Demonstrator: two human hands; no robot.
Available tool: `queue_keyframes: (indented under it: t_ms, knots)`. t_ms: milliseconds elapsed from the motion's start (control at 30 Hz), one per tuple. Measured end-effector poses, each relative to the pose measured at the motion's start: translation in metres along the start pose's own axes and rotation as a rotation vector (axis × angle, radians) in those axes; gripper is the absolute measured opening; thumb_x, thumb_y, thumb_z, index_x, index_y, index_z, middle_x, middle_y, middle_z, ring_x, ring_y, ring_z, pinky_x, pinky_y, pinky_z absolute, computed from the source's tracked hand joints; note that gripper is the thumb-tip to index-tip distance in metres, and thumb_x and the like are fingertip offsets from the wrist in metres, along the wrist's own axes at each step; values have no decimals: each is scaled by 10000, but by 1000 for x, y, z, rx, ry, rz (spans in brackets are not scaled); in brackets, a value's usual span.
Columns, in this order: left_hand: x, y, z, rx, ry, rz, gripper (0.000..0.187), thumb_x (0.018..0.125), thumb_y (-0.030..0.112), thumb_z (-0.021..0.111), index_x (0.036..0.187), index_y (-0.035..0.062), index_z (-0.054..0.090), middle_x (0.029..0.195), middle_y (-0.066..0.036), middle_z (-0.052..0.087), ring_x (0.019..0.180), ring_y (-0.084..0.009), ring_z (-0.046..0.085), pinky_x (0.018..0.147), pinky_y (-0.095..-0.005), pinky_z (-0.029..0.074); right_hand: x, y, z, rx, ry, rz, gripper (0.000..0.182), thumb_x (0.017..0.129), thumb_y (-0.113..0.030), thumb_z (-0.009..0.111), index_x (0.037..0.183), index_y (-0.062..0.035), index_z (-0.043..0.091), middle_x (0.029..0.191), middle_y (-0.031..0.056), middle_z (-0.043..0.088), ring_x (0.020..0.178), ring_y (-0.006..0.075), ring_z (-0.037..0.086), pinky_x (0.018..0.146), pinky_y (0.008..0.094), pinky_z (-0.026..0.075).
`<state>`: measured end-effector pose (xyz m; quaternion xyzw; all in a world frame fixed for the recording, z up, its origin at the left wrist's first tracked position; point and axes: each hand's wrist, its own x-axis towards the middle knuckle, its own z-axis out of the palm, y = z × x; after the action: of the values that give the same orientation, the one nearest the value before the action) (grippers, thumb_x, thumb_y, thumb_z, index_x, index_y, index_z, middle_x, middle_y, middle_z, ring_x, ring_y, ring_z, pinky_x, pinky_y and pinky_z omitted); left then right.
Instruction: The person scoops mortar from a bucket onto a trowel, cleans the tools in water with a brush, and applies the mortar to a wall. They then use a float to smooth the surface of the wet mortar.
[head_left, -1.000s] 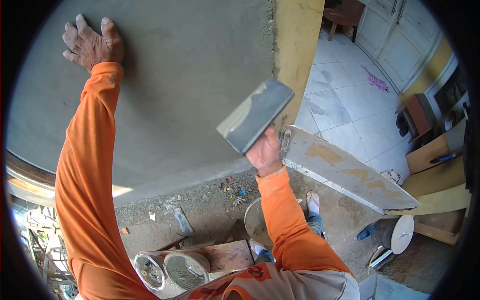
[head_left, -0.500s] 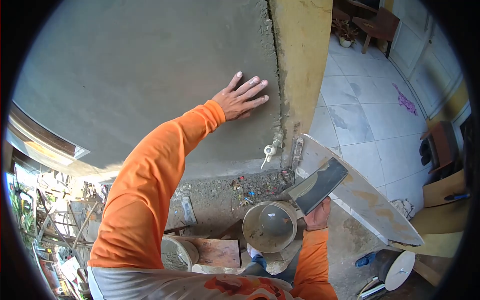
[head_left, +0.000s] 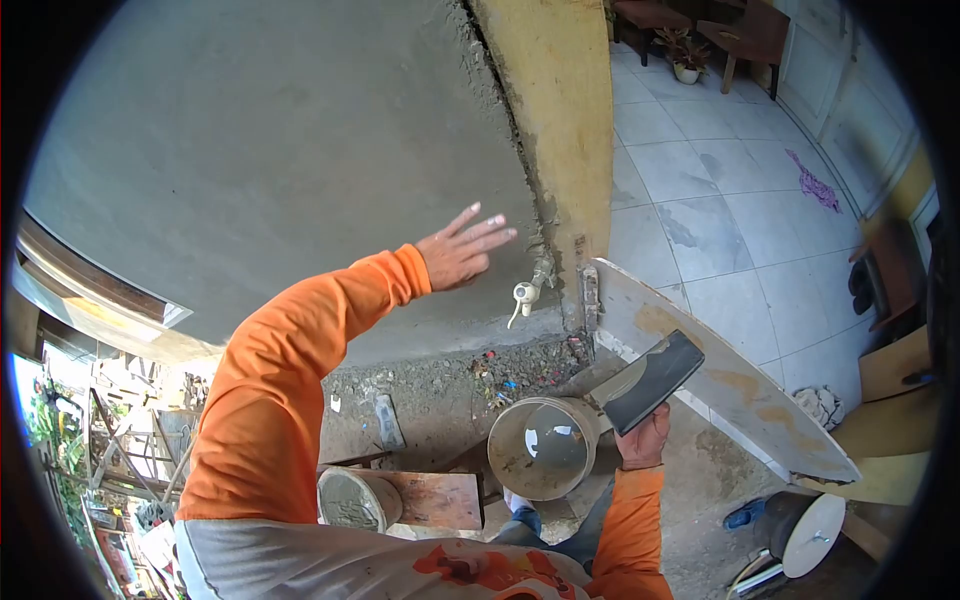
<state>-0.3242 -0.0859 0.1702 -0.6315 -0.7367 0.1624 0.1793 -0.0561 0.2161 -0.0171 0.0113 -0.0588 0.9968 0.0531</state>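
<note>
My left hand (head_left: 462, 250) is in front of the grey plastered wall (head_left: 300, 170), fingers apart and nothing in it; whether it touches the plaster cannot be told. A pale tap (head_left: 524, 293) sticks out of the wall below and to the right of it. In my right hand (head_left: 645, 438) is a dark rectangular float (head_left: 655, 380), its face up with a wet grey smear along one side; its handle is hidden beneath. Just left of this float stands a round bucket (head_left: 502, 470) holding water.
A smaller bucket of grey mix (head_left: 385, 500) stands beside a wooden board (head_left: 440, 500). At right, a long slanted panel (head_left: 720, 385) borders the tiled floor (head_left: 735, 240). Rubble (head_left: 450, 385) lies along the wall base. A round-topped object (head_left: 814, 537) is at lower right.
My left hand has moved down and slightly left, toward the tap's height. The float in my right hand has shifted slightly down and right. The view has shifted a little.
</note>
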Motion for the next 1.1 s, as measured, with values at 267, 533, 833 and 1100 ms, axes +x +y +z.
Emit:
queue_keyframes:
  t_ms: [267,533,833,1100]
  knots:
    - [-78,82,20,-338,-391,94,148,841,300,574,880,158,582,878,-9,558,858,-171,549,751,-339,416,15,13,43,-109,-1,55,449,828,-270,668,1210,-64,552,1218,58,588,1136,253,543,1004,440,405]
    - [19,-32,-10,283,-109,-295,543,808,228,602,1327,143,465,865,-8,489,782,-167,485,692,-330,366,16,33,45,-147,16,79,486,821,-303,683,1225,-72,543,1221,58,585,1140,249,542,1005,446,405]
    - [11,-41,5,285,-82,-273,512,751,234,645,1230,108,518,900,-30,500,846,-184,507,736,-349,393,15,20,35,-106,6,24,420,864,-260,609,1221,-51,538,1230,69,578,1141,258,536,1011,441,398]
    - [-74,43,-11,-1073,-1401,-138,301,760,323,735,854,56,632,832,-64,632,777,-212,585,712,-371,477,67,37,84,-123,-119,30,425,865,-187,616,1240,-28,495,1216,74,563,1136,232,529,998,408,407]
